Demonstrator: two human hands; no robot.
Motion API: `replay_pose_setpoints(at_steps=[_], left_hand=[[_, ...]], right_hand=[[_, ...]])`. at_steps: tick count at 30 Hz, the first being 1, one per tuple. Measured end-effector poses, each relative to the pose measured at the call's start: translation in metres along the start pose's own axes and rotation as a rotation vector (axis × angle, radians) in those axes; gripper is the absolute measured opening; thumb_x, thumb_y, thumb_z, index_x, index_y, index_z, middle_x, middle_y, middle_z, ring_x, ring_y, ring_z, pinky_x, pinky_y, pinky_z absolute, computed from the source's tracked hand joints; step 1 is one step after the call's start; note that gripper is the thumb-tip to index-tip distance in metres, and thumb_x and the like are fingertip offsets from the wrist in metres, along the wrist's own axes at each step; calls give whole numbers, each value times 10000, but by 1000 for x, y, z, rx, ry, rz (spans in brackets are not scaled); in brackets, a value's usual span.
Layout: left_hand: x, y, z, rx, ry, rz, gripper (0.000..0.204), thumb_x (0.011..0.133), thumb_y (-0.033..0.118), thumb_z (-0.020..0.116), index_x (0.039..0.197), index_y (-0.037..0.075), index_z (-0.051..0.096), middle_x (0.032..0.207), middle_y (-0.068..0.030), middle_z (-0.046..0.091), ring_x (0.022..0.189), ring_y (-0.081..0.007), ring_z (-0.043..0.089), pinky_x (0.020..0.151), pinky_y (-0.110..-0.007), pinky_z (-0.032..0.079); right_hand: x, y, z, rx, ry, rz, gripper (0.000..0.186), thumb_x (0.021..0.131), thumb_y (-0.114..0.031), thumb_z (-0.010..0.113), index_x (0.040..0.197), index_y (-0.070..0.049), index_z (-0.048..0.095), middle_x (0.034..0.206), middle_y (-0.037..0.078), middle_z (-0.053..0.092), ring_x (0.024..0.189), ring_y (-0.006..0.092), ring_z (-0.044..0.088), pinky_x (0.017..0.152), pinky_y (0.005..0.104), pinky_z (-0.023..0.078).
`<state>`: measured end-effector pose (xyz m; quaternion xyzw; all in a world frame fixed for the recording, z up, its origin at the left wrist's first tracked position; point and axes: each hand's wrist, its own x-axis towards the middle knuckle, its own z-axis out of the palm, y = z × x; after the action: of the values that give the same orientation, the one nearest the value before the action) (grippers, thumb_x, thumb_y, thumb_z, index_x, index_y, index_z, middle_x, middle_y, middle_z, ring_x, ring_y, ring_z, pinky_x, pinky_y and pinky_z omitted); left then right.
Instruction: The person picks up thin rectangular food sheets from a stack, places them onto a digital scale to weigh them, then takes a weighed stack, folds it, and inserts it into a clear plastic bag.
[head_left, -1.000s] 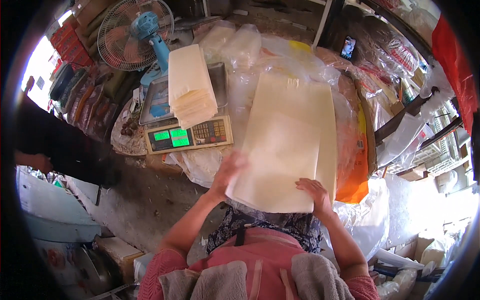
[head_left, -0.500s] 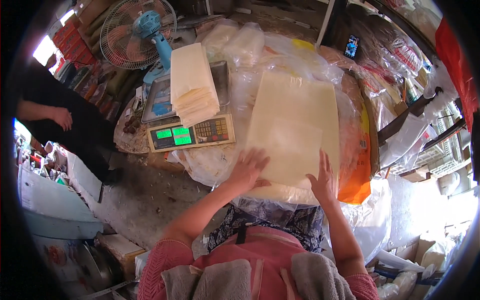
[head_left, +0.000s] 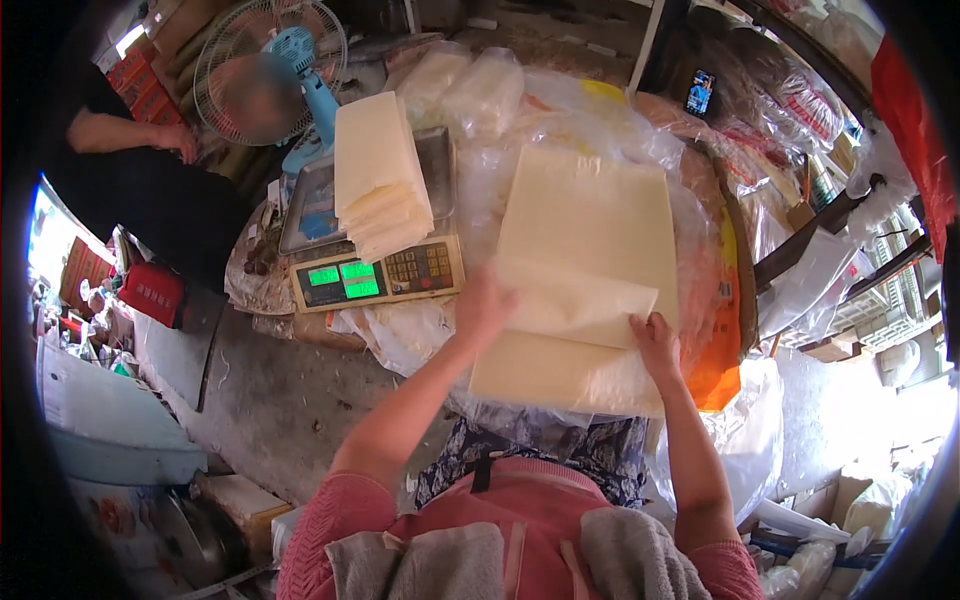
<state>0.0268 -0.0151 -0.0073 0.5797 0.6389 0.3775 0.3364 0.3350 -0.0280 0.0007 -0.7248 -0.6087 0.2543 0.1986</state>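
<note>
In front of me lies a stack of thin cream-coloured sheets [head_left: 590, 210] on clear plastic. A sheet with a folded-over flap [head_left: 580, 300] is raised across the stack's middle. My right hand [head_left: 655, 345] pinches this sheet at its right edge, thumb and fingers closed. At the left edge of the same flap is my left hand [head_left: 485, 308], smeared by motion, so its grip is unclear. Left of the stack, a folded bundle of cream sheets [head_left: 380, 170] rests on the metal pan of a digital scale [head_left: 380, 275] with lit green displays.
A blue desk fan [head_left: 315, 85] stands behind the scale. Plastic-wrapped packs [head_left: 485, 95] lie at the far side. A phone [head_left: 700, 92] is propped at the back right. Another person [head_left: 150, 190] in dark clothes is at the far left, partly behind the fan.
My hands lay flat and spread on the sheets; now the right one pinches a sheet edge and a fold has risen. The other person has moved behind the fan, revealing a red bag.
</note>
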Motion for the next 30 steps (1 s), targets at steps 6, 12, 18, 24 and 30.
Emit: replay_pose_setpoints(at_steps=[6, 12, 18, 24, 30], left_hand=[[4, -8, 39, 637, 63, 431, 643, 832, 483, 611, 1330, 98, 483, 1424, -126, 407, 1342, -260, 353, 1065, -553, 253], [9, -30, 52, 630, 68, 456, 667, 839, 460, 602, 1372, 102, 424, 1467, -120, 347, 1379, -286, 295, 1079, -607, 196], [-32, 1, 53, 42, 440, 349, 887, 766, 192, 698, 1458, 4, 175, 1505, -186, 233, 1396, -279, 262, 1092, -468, 266], [-11, 26, -28, -498, 166, 183, 885, 700, -53, 493, 1478, -41, 71, 1536, -194, 189, 1407, -245, 237, 1089, -346, 293], [105, 86, -214, -397, 428, 107, 788, 687, -57, 571, 1434, 46, 344, 1228, -118, 573, 913, -187, 618, 800, -299, 504]], right_hand=[[4, -35, -2, -230, 150, -252, 497, 901, -370, 555, 1301, -102, 432, 1132, 171, 567, 1072, 361, 531, 880, 451, 431], [8, -14, 43, -492, 94, -513, 532, 930, -315, 480, 1427, -180, 350, 1513, 127, 241, 1410, 355, 183, 1099, 606, 156], [-37, -39, 52, -541, 23, -350, 548, 916, -350, 526, 1392, -109, 397, 1387, 176, 435, 1287, 375, 371, 1059, 587, 241], [-55, -38, 64, -168, 34, -686, 556, 878, -258, 582, 1365, -53, 412, 1403, 118, 424, 1308, 336, 362, 1059, 560, 248], [-51, -26, 65, -255, 21, -648, 544, 880, -225, 557, 1370, -50, 399, 1445, 121, 367, 1352, 333, 309, 1069, 589, 223]])
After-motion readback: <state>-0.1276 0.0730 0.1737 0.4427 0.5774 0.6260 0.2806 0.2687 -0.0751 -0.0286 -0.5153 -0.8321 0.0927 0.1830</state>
